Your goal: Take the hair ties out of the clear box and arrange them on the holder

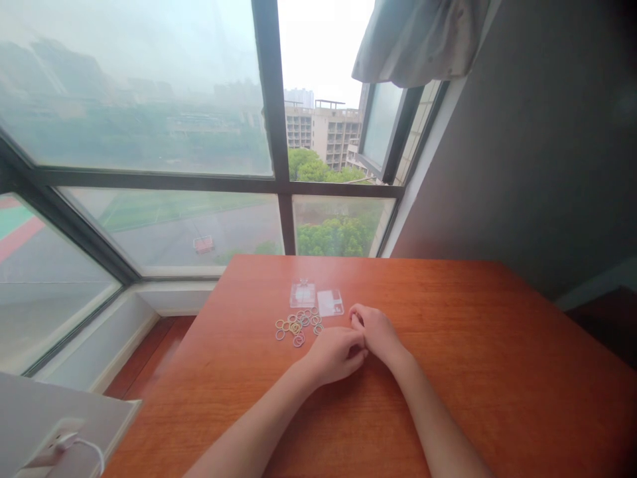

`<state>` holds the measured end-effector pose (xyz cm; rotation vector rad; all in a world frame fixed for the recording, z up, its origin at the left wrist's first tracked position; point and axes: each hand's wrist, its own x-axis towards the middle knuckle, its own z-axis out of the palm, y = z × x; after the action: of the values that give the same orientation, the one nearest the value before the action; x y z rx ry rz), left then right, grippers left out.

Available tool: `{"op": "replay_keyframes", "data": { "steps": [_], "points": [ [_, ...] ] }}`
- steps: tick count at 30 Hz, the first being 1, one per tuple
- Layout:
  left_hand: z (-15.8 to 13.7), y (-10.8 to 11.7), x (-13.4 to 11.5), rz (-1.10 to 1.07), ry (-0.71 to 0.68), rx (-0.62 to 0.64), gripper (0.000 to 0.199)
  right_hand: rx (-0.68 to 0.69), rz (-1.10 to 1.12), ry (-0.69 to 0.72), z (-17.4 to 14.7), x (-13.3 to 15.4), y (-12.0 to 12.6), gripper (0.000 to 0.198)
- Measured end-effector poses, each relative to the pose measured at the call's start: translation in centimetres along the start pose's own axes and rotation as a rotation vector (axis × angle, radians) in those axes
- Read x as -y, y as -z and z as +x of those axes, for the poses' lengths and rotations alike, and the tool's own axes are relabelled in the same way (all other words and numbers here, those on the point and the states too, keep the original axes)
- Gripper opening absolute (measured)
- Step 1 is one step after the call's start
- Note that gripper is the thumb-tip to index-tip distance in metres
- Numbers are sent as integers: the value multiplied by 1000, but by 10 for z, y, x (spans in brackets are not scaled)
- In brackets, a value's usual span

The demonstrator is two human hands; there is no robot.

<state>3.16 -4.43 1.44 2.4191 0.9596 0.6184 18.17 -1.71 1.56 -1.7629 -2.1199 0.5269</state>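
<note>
Hands meet on the wooden counter [448, 372]: left hand [332, 355] loosely curled, right hand [374, 330] pinching at its fingertips, though what they grip is too small to tell. Small rubber bands [297, 326] lie scattered just left of them, beside a clear plastic case [302, 294] and its lid [330, 302]. Fine fingertip control seems wise with such tiny loops.

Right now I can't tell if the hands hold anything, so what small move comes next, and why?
Probably the left hand reaches to the small coloured rings: they lie loose beside the clear plastic box, just left of both hands; the right hand touches it.
</note>
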Motion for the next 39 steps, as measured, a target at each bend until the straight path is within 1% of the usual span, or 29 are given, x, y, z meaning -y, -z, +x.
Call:
{"op": "replay_keyframes", "data": {
  "steps": [26,39],
  "points": [
    [0,2,-1,-19,19,17,6,-7,-11,9,0,-1,-1,19],
    [0,1,0,-19,23,4,6,-14,-29,7,1,-1,-2,18]
  ]
}}
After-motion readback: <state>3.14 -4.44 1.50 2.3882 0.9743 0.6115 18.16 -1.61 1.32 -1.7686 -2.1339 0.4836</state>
